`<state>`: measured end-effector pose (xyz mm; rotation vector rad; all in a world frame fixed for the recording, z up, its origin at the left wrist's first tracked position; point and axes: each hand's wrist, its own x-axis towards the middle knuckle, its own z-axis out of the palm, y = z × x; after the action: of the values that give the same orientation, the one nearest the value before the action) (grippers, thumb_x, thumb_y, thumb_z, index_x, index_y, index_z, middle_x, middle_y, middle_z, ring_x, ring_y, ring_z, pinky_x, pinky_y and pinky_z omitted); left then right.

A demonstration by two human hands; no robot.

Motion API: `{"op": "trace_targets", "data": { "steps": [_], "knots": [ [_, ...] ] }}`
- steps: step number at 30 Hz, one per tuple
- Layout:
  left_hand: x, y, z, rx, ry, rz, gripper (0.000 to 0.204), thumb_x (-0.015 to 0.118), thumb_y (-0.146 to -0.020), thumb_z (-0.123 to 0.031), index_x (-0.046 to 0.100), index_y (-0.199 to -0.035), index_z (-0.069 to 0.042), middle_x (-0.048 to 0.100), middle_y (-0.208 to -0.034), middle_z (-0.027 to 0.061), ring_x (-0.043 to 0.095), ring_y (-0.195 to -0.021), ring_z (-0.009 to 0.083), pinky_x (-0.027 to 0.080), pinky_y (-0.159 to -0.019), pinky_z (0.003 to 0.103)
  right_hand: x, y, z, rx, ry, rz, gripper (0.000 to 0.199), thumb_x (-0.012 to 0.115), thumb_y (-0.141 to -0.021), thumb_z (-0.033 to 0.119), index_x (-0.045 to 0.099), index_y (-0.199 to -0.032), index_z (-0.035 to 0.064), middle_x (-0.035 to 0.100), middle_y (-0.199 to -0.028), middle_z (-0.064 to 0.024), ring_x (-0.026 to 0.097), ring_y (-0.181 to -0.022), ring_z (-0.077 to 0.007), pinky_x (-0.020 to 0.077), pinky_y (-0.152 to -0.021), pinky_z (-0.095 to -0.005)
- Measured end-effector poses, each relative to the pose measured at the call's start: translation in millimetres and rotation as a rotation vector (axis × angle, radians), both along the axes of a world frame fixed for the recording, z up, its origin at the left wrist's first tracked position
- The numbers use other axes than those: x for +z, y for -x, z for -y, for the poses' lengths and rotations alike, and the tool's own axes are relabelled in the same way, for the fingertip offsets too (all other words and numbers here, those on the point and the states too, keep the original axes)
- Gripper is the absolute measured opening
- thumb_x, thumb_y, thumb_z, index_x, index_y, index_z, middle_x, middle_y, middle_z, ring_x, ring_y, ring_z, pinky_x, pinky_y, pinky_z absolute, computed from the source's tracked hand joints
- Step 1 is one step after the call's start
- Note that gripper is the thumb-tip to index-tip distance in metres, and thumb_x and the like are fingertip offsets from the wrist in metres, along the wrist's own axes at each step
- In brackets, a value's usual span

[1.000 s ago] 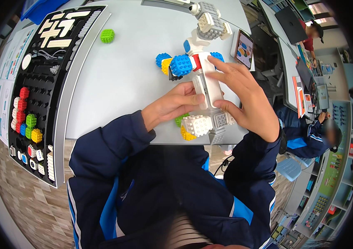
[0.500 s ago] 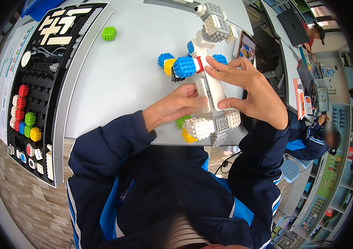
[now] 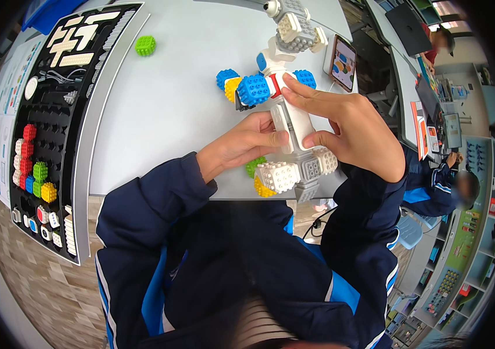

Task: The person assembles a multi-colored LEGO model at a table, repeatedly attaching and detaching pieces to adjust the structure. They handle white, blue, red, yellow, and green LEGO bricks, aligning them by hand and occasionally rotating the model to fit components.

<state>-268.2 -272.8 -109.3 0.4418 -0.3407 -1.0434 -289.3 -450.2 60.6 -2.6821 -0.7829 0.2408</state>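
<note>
Between my hands is a long model built of studded blocks (image 3: 301,123), with a white body, grey and white blocks at both ends, and blue and yellow blocks sticking out at its sides. My left hand (image 3: 246,139) grips a white panel on the model's left side, its thumb laid across that panel. From the right, my right hand (image 3: 352,123) holds the white body, thumb low and fingers higher up near a red strip. Its fingertips on the far side are partly hidden. Under the model's near end, a green block (image 3: 254,167) and a yellow block (image 3: 264,187) show.
A loose green block (image 3: 145,45) lies on the white table (image 3: 183,70). At the left stands a black sorting tray (image 3: 55,122) with coloured blocks and white beams. A tablet (image 3: 343,63) with a lit screen stands beyond my right hand. Other people sit at the right.
The view has shifted slightly. My right fingers have drawn closer together on the white body, while my left hand keeps its hold on the panel.
</note>
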Motion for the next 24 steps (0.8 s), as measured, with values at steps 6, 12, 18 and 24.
{"op": "trace_targets", "data": {
  "steps": [6,12,18,24],
  "knots": [
    [-5,0,1,-0.002,0.03,0.003,0.063,0.072,-0.095,-0.02,0.04,-0.145,0.0,0.054,-0.14,0.0104,0.054,-0.129,0.0219,0.042,-0.113,0.041,-1,2,3,-0.006,-0.074,-0.066,0.078,0.081,-0.071,0.003,0.055,-0.144,0.0146,0.05,-0.151,-0.0066,0.057,-0.064,-0.0285,0.0519,-0.059,-0.0298],
    [-6,-4,0,-0.032,0.053,0.038,0.066,0.072,-0.095,-0.023,0.039,-0.148,-0.001,0.053,-0.142,0.0112,0.052,-0.132,0.0235,0.04,-0.114,0.042,-1,3,15,-0.078,-0.266,-0.135,0.068,0.079,-0.076,0.003,0.058,-0.141,0.0102,0.055,-0.147,-0.0117,0.056,-0.069,-0.0173,0.0514,-0.065,-0.0275],
    [6,-1,2,-0.001,0.091,0.077,0.082,0.075,-0.09,-0.039,0.035,-0.15,0.0,0.052,-0.143,0.0166,0.049,-0.136,0.0334,0.036,-0.117,0.049,-5,20,37,-0.306,-0.38,0.004,0.045,0.073,-0.085,0.009,0.067,-0.13,0.0032,0.07,-0.123,-0.0135,0.054,-0.075,-0.0102,0.048,-0.073,-0.0258],
    [1,-4,9,0.077,0.114,0.026,0.08,0.074,-0.09,-0.045,0.038,-0.146,-0.001,0.052,-0.14,0.0161,0.051,-0.133,0.034,0.038,-0.116,0.05,-28,43,52,-0.43,-0.604,-0.062,0.035,0.071,-0.088,0.008,0.07,-0.123,-0.0003,0.074,-0.111,-0.0112,0.058,-0.077,-0.0089,0.0486,-0.075,-0.0257]
  ]
}}
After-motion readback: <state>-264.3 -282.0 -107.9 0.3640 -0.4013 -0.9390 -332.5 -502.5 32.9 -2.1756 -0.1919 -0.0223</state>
